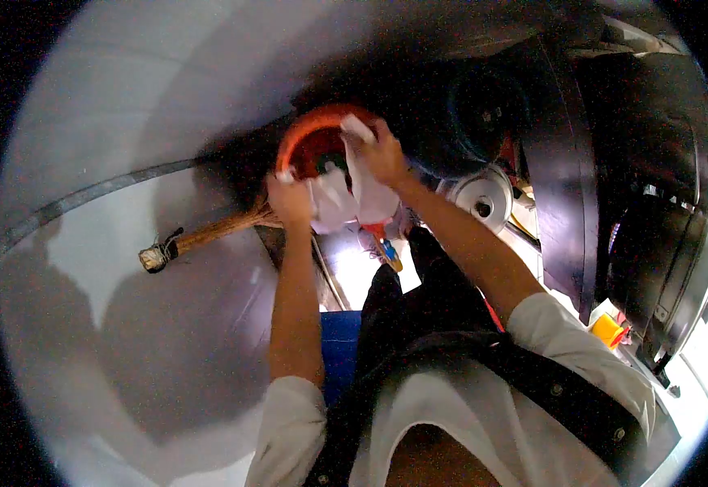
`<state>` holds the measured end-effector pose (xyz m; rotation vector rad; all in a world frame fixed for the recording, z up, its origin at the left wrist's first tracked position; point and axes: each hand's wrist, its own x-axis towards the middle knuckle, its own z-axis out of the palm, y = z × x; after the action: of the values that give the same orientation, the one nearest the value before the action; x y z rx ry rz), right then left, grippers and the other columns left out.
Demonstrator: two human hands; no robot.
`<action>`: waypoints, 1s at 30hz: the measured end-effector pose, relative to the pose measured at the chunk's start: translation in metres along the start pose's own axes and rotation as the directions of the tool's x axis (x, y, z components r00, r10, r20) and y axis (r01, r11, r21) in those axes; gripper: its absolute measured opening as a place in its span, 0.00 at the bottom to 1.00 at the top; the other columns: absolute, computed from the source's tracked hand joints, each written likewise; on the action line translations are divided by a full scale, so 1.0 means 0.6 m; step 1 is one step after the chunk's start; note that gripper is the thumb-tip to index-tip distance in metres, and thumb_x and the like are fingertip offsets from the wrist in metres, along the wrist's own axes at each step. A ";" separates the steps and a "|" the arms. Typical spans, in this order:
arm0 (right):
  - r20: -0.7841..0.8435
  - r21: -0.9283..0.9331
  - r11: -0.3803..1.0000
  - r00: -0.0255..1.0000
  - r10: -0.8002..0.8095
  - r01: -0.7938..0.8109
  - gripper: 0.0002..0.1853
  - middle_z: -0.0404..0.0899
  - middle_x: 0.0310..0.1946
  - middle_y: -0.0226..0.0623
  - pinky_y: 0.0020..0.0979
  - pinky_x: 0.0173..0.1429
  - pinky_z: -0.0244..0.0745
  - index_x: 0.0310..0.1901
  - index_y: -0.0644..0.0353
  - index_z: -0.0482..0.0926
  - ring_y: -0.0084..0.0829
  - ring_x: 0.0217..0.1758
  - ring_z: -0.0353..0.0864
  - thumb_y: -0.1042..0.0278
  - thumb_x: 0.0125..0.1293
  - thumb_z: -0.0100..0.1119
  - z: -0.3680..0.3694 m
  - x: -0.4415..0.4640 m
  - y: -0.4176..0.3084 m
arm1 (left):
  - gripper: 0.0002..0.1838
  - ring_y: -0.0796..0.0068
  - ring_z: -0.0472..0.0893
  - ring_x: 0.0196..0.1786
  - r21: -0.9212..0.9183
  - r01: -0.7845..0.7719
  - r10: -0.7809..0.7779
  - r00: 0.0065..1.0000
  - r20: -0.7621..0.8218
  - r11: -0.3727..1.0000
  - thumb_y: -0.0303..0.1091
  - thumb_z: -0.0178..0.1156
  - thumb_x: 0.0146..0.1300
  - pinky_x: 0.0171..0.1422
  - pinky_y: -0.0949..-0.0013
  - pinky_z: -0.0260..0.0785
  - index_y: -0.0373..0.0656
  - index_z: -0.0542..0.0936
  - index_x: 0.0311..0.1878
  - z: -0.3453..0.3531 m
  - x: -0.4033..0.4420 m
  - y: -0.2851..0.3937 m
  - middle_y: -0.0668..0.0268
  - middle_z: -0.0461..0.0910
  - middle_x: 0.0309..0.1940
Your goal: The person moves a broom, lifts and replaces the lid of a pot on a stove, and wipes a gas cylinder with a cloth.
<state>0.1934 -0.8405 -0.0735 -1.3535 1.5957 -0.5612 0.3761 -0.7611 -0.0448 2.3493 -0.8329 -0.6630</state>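
Note:
An orange bucket (299,136) stands on the floor in front of me, its inside in shadow with something dark in it. Above its near rim a white cloth (369,188) hangs between my hands. My left hand (291,200) is closed on the cloth's left part, close to the bucket's left side. Higher up, my right hand (382,156) grips the right part, with a fold sticking out above the fingers. The cloth covers part of the bucket, and some fingertips are hidden.
A bound straw broom (218,230) leans left of the bucket. On the right are a round metal lid (481,200), a large dark bin (477,114) and a dark cabinet (561,174). A blue object (339,347) shows beside my legs. The pale wall (118,105) curves along the left.

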 end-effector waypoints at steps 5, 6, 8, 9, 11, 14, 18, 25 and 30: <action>-0.041 -0.065 0.998 0.999 -0.028 0.025 0.38 0.79 0.43 0.55 0.51 0.55 0.71 0.60 0.62 0.64 0.58 0.47 0.79 0.42 0.57 0.61 -0.001 -0.086 0.001 | 0.14 0.42 0.77 0.45 0.295 -0.336 0.353 0.936 -0.007 0.895 0.23 0.51 0.53 0.51 0.50 0.67 0.33 0.73 0.45 0.000 -0.033 -0.078 0.43 0.78 0.38; -0.034 -0.089 0.996 0.999 0.001 -0.004 0.37 0.79 0.42 0.55 0.52 0.54 0.72 0.59 0.62 0.64 0.58 0.46 0.79 0.42 0.57 0.61 0.000 -0.078 -0.007 | 0.15 0.41 0.77 0.45 0.214 -0.215 0.220 0.976 0.004 0.953 0.23 0.51 0.53 0.52 0.51 0.67 0.32 0.73 0.46 0.002 -0.029 -0.068 0.43 0.78 0.39; -0.018 -0.144 0.987 0.997 0.069 -0.070 0.36 0.80 0.40 0.56 0.52 0.51 0.73 0.58 0.63 0.65 0.59 0.44 0.79 0.43 0.58 0.60 0.003 -0.059 -0.009 | 0.15 0.42 0.77 0.46 0.191 -0.172 0.171 0.985 0.022 0.966 0.23 0.52 0.53 0.52 0.52 0.68 0.32 0.73 0.46 -0.011 -0.019 -0.021 0.43 0.78 0.40; -0.050 -0.076 0.997 0.998 0.025 -0.029 0.31 0.79 0.42 0.55 0.43 0.50 0.72 0.52 0.62 0.67 0.53 0.46 0.79 0.43 0.59 0.60 0.013 -0.052 -0.003 | 0.15 0.42 0.77 0.46 0.247 -0.264 0.265 0.964 0.031 0.932 0.24 0.52 0.54 0.52 0.52 0.68 0.32 0.73 0.46 -0.002 0.021 -0.057 0.43 0.78 0.40; -0.068 -0.009 0.997 0.995 0.079 -0.080 0.31 0.79 0.42 0.56 0.43 0.49 0.72 0.53 0.63 0.67 0.53 0.46 0.80 0.44 0.59 0.61 0.015 -0.035 -0.045 | 0.15 0.43 0.77 0.46 0.258 -0.315 0.309 0.949 0.064 0.913 0.24 0.53 0.54 0.52 0.53 0.68 0.33 0.74 0.47 0.001 0.071 -0.046 0.43 0.79 0.41; -0.095 0.049 0.992 0.988 0.124 -0.119 0.31 0.78 0.42 0.58 0.44 0.48 0.72 0.52 0.66 0.66 0.53 0.46 0.79 0.46 0.60 0.60 0.017 -0.037 -0.079 | 0.17 0.43 0.77 0.47 0.220 -0.225 0.208 0.973 0.098 0.949 0.25 0.54 0.54 0.52 0.53 0.68 0.34 0.75 0.49 -0.032 0.090 0.011 0.43 0.79 0.42; -0.179 0.120 0.991 0.983 -0.030 0.052 0.26 0.76 0.43 0.57 0.44 0.51 0.71 0.53 0.68 0.65 0.52 0.48 0.77 0.55 0.63 0.59 0.037 -0.114 -0.042 | 0.23 0.43 0.77 0.49 0.242 -0.127 0.102 0.988 0.114 0.962 0.29 0.57 0.55 0.55 0.54 0.69 0.33 0.72 0.55 -0.039 0.035 -0.033 0.42 0.78 0.44; -0.259 -0.152 0.964 0.933 -0.251 0.217 0.19 0.76 0.39 0.52 0.42 0.50 0.70 0.51 0.67 0.65 0.49 0.46 0.77 0.65 0.64 0.57 0.061 -0.162 0.012 | 0.27 0.44 0.77 0.53 0.256 -0.167 0.119 0.974 0.194 0.952 0.29 0.61 0.54 0.57 0.54 0.68 0.31 0.70 0.57 -0.069 0.004 -0.038 0.43 0.77 0.50; -0.228 0.048 0.999 0.973 0.030 -0.020 0.23 0.76 0.36 0.59 0.47 0.44 0.70 0.49 0.66 0.64 0.55 0.42 0.78 0.57 0.63 0.58 0.059 -0.110 -0.055 | 0.26 0.44 0.76 0.53 0.293 -0.251 0.210 0.964 0.164 0.923 0.29 0.60 0.55 0.57 0.55 0.68 0.32 0.70 0.57 -0.049 0.093 -0.031 0.44 0.77 0.49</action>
<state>0.2372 -0.7805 -0.0391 -1.2686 1.7704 -0.7559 0.4397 -0.7774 -0.0500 2.4440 -1.3369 -0.6256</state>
